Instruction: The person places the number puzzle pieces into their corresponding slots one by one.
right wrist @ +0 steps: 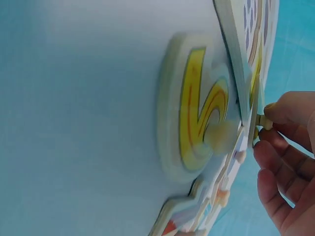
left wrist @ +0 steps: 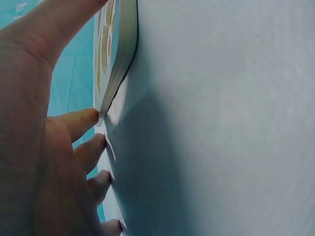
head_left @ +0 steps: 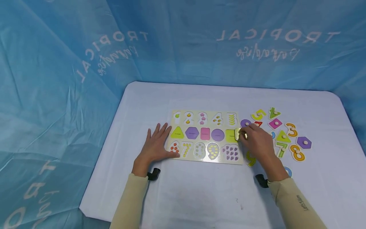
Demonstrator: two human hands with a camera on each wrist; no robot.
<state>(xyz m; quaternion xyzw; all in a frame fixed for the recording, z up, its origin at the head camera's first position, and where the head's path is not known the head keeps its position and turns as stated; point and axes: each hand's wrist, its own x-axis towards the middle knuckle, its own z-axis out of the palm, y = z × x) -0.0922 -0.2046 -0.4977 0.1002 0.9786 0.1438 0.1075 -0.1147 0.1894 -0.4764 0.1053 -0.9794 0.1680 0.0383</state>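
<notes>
Okay, right grip (head_left: 258,143) has a square piece (head_left: 237,134) pinched by its knob (right wrist: 266,122) at the board's (head_left: 209,118) right edge; left grip (head_left: 154,146) is splayed wide at the left edge. Loose pieces (head_left: 282,140) crowd the right, more bench (head_left: 206,190) room nearside.

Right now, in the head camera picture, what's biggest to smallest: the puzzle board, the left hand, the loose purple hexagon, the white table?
Largest to smallest:
1. White table
2. Puzzle board
3. Left hand
4. Loose purple hexagon
</notes>
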